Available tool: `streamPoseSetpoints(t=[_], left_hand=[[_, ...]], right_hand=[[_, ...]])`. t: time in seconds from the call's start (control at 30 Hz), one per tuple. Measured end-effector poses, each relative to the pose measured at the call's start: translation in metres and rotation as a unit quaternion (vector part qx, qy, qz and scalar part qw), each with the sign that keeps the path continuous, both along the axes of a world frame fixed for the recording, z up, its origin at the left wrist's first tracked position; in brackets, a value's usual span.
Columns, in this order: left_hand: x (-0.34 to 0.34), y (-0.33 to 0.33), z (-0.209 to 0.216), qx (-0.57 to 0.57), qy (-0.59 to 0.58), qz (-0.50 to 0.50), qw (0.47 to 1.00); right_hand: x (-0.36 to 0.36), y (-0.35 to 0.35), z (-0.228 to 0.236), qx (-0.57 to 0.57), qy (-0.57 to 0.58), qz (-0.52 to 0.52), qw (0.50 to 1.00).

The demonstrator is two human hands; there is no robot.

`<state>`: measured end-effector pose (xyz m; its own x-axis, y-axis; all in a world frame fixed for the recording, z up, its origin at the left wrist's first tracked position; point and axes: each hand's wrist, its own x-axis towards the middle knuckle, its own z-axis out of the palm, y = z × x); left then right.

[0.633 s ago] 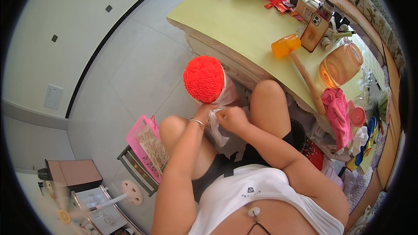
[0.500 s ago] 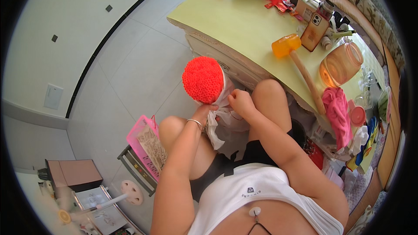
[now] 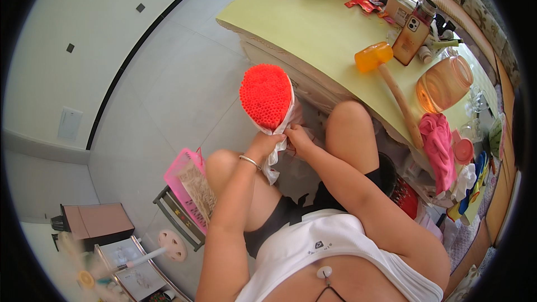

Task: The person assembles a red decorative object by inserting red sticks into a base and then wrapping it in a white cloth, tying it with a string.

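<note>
Between my knees stands a thick bundle of thin red tubes, their many round ends facing up. A white plastic wrapping goes around its side, and a loose strip hangs below my hands. My left hand, a bracelet at its wrist, is closed on the gathered wrapping at the bundle's near edge. Close beside it, my right hand pinches the wrapping with bent fingers. The lower part of the bundle is hidden by the wrapping, my hands and my legs.
The yellow-green table at right bears an orange-headed mallet, a phone, a jar and a pink cloth. Left of my knee, a pink basket of thin pale pieces rests on a dark stool.
My right hand has come down and left, close to my left hand, and now grips the wrapping. The bundle has tilted and shifted slightly right, its wrapping drawn in tighter.
</note>
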<state>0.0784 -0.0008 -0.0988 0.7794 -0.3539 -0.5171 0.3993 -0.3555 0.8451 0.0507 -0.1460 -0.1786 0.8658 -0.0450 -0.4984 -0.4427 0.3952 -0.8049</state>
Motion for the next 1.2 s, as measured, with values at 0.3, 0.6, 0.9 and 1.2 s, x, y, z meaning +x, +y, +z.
streamPoseSetpoints(t=[0.3,0.6,0.9,1.2], left_hand=[[0.002,-0.003,-0.022,0.223,-0.169,-0.118,0.953],[-0.02,-0.019,0.01,0.281,-0.251,-0.154,0.913],[-0.025,-0.007,-0.045,0.07,-0.134,-0.116,0.982],[-0.02,0.007,-0.009,-0.407,0.369,0.017,0.835]], right_hand=[[-0.021,-0.01,0.097,-0.494,-0.121,0.145,0.849],[-0.021,-0.022,0.121,-0.423,-0.151,0.232,0.863],[-0.016,-0.006,0.11,-0.511,-0.141,0.17,0.83],[-0.018,-0.012,0.089,-0.521,-0.227,0.119,0.814]])
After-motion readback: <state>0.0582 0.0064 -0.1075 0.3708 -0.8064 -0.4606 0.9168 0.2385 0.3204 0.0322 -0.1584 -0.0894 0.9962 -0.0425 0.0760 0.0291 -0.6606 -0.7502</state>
